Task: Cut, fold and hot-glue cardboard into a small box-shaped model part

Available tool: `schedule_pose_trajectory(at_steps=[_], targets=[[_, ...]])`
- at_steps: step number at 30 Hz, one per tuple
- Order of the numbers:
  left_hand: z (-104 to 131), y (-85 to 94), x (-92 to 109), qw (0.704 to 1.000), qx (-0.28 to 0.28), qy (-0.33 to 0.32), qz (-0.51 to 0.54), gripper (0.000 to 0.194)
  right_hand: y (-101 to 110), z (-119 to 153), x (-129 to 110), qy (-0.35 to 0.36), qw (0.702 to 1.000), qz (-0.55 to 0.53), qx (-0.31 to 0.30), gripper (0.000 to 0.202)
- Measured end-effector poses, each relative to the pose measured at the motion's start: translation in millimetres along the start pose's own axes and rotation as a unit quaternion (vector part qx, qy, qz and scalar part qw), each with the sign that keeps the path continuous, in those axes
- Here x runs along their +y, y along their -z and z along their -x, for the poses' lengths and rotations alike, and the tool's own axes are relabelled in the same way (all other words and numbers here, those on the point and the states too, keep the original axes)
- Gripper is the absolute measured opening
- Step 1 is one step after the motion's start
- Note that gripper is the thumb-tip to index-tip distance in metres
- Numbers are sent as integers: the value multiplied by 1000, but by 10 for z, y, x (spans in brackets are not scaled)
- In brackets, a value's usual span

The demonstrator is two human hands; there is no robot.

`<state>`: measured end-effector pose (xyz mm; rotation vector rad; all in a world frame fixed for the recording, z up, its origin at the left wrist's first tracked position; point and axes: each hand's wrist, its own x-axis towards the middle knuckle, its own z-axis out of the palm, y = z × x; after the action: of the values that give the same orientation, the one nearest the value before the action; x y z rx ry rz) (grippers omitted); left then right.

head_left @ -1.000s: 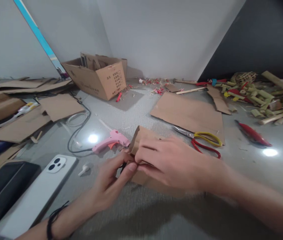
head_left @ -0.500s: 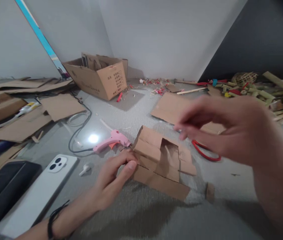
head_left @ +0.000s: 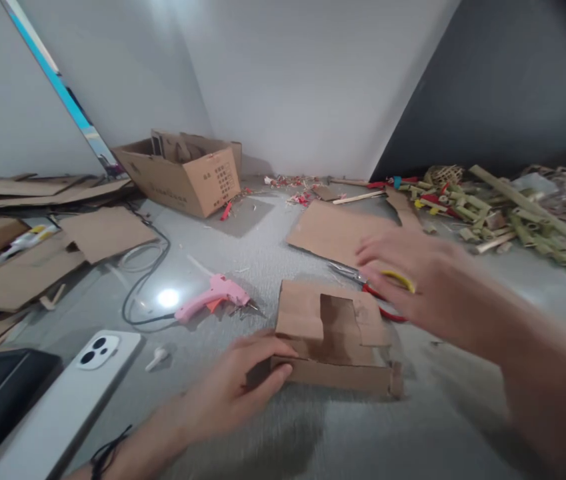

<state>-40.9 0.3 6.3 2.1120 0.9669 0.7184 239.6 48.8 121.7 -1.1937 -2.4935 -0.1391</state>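
A small cardboard box (head_left: 343, 375) with a square cut-out in its top lies in front of me. My left hand (head_left: 250, 373) pinches its left near corner between thumb and fingers. Over the scissors (head_left: 391, 313), which have red and yellow handles, my right hand (head_left: 403, 270) is blurred; its fingers are close to the handles, and whether they grip them is unclear. A pink glue gun (head_left: 215, 295) rests left of the box, its nozzle pointing toward the box.
A white phone (head_left: 73, 400), a black case (head_left: 7, 393) and a white earbud (head_left: 157, 358) lie at left. Behind are a large carton (head_left: 177, 180), a flat cardboard sheet (head_left: 330, 230) and loose cardboard (head_left: 107, 233). Bamboo pieces (head_left: 527, 227) are piled at right.
The box has turned and sits flatter, with my left hand still at its corner. My right hand has come down onto the scissors' handles. The whole view has shifted.
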Motion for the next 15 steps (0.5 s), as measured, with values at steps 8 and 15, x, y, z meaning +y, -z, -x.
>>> schedule_pose_trajectory(at_steps=[8,15], targets=[[17,223,-30,973,105,-103,-176,24,-633,495,-143,143,988,-45,39,25],[-88,653,-362,860,193,157,-446,34,-745,620,-274,155,987,-45,24,26]])
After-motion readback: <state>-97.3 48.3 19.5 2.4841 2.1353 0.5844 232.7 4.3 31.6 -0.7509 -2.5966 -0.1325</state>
